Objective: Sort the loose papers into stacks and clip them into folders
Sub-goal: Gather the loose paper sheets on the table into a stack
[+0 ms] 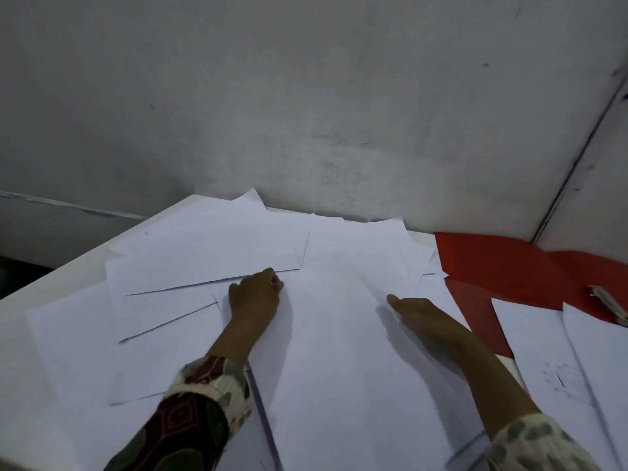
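Several loose white sheets lie fanned over a white table. A larger white sheet or stack lies in the middle between my hands. My left hand rests at its upper left corner with the fingers curled at the paper's edge. My right hand lies flat along its right side, fingers straight. An open red folder lies at the right, and a metal clip sits on its right half. More white sheets cover the folder's near part.
A grey wall rises right behind the table. The table's left edge runs diagonally, with dark floor beyond it. Patterned sleeves cover both forearms.
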